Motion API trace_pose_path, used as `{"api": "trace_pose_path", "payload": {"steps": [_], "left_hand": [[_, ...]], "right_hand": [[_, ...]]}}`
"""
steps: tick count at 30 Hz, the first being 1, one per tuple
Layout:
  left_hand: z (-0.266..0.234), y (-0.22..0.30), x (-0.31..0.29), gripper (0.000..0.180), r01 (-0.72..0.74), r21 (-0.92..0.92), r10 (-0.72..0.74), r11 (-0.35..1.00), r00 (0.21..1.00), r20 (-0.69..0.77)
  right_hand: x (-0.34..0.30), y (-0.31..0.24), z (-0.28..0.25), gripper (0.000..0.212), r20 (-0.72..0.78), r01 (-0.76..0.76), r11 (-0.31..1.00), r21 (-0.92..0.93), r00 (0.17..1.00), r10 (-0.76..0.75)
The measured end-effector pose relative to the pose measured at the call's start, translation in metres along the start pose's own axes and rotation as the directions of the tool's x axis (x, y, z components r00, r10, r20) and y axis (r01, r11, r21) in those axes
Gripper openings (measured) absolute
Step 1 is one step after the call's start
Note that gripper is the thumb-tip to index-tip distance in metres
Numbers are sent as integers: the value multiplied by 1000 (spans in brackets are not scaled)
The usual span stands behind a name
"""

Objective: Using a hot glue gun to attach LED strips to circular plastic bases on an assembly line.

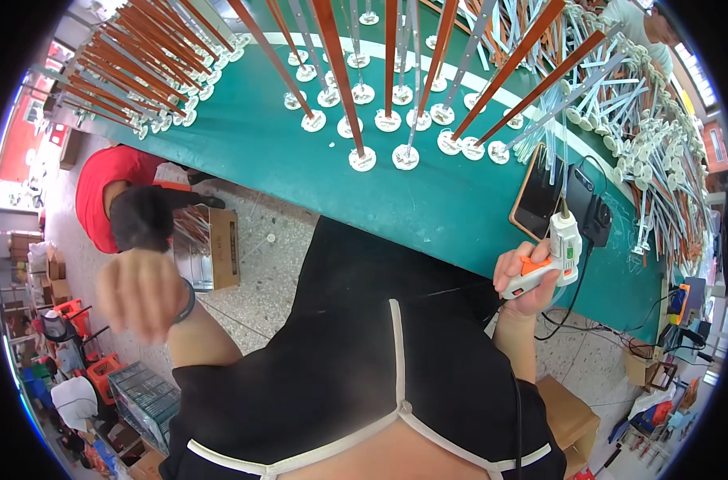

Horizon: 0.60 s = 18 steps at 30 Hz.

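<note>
My right hand is wrapped round the grip of a white glue gun with an orange trigger, its nozzle pointing away from me over the edge of the green table. My left hand is raised at the left, away from the table, and smeared by motion; I cannot make out its fingers or anything in them. A dark band circles that wrist. Beyond the gun, several upright brown and grey strips stand on round white bases. A thin strand runs leftward from near my right hand across my black clothing.
A phone and a black device lie beside the gun, with cables trailing off the table. Bundles of clear sticks and piled strips fill the right. A person in red bends by a cardboard box at the left.
</note>
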State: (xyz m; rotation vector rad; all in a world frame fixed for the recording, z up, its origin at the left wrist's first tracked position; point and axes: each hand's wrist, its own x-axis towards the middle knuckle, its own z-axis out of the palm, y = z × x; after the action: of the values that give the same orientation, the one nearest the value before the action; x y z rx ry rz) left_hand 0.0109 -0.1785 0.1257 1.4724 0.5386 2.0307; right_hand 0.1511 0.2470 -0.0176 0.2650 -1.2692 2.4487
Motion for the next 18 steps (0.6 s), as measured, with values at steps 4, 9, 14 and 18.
{"api": "trace_pose_path", "payload": {"steps": [4,9,14,18], "left_hand": [[6,-59,-69,18,584,-1,-318,812,442,-839],[-44,-146,-264,22,959,-190,-578,-211,-279,-766],[-36,-147,-359,29,676,117,-419,-727,-303,-856],[-60,-127,-321,21,993,-99,16,-70,-98,-995]], "right_hand": [[1,13,2,39,36,-38,999,22,999,38],[-7,18,3,38,51,-75,997,-18,996,76],[-12,21,-4,36,49,-102,993,-64,993,106],[-8,20,3,35,69,-93,994,-66,993,97]]}}
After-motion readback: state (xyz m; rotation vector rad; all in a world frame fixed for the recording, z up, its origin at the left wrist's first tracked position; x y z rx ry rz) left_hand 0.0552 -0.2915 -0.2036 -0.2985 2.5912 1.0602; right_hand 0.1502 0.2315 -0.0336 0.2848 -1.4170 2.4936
